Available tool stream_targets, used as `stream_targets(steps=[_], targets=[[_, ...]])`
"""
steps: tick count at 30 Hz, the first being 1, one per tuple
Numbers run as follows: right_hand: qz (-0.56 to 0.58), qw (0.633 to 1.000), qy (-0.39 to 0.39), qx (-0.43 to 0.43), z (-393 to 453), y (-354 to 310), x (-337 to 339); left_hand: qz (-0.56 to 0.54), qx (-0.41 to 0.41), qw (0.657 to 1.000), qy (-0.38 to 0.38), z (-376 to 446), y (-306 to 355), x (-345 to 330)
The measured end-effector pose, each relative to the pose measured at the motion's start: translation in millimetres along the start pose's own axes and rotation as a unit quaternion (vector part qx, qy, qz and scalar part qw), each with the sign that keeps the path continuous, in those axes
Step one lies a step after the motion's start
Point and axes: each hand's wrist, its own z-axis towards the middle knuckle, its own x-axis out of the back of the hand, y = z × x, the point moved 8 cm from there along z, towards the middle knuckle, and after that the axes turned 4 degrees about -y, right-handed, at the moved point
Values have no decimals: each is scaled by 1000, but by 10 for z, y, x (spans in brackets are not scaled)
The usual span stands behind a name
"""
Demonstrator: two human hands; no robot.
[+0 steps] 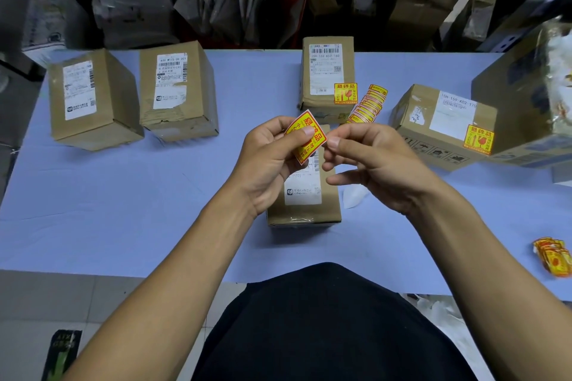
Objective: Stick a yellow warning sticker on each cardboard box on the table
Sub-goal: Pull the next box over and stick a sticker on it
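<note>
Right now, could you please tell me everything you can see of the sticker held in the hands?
The sticker is a small yellow square with a red border and red printed characters, seemingly glossy paper. It is tilted and held in the air above the cardboard box nearest the person. The left hand pinches it, thumb across its face; the right hand pinches at its right edge. Its lower part is hidden behind the left thumb.

A yellow-and-red sticker (305, 136) is held tilted at mid-frame above an unstickered box (305, 195) at centre. Two more bare boxes stand upper left (93, 99) (178, 91). A box (328, 74) at upper centre and a box (442, 127) at right each carry a sticker. A sticker strip (368, 105) lies between them; a sticker pile (554, 258) sits lower right.
</note>
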Motion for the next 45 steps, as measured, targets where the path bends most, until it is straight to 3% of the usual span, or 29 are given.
stream_targets(steps=[20,25,28,32,36,40,45], targets=[[-7,998,49,43,24,56,-41,-28,-8,999,36,-34,-86,-6],[-32,993,81,75,23,65,-38,79,-63,988,119,-80,-113,67],[-74,988,99,96,24,55,-32,163,-117,976,84,-102,-39,-22],[-113,981,114,111,23,67,2,110,-97,989,31,-120,-88,-73],[-154,974,107,125,14,71,14,125,-107,986,23,-136,-86,-76],[-152,975,112,117,18,136,68,121,-94,987,47,-85,-139,-39],[-97,975,199,26,35,537,445,28,11,988,150,23,-441,190]])
